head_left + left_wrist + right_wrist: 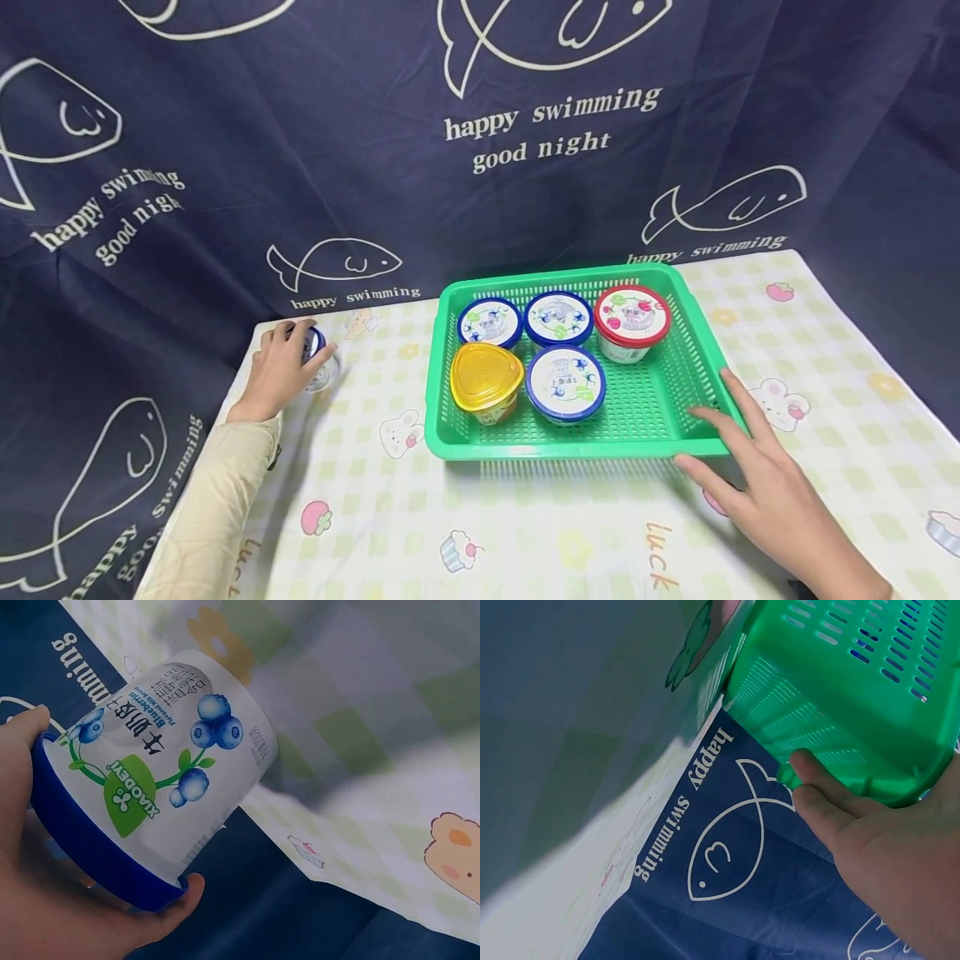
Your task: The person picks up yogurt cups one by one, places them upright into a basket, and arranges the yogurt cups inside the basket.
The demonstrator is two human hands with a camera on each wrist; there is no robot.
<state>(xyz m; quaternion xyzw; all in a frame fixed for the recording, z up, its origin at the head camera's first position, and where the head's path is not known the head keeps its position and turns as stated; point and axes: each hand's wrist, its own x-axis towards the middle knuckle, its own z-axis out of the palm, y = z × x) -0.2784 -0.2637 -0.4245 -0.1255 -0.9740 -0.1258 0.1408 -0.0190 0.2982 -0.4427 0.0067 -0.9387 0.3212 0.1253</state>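
On the far left of the table, my left hand grips a blueberry milk tub by its blue lid. The tub's white side shows blueberries and a green leaf logo in the left wrist view. My right hand holds the near right corner of a green plastic basket, one fingertip inside the rim and the thumb along its front. The right wrist view shows fingers touching the basket's outer side. Inside the basket stand several tubs: blue-lidded ones, a red-lidded tub and a yellow-lidded cup.
A checked tablecloth with cartoon prints covers the table. Behind and to the left hangs a dark blue curtain with white fish drawings. Bare mesh floor shows in the basket's right part.
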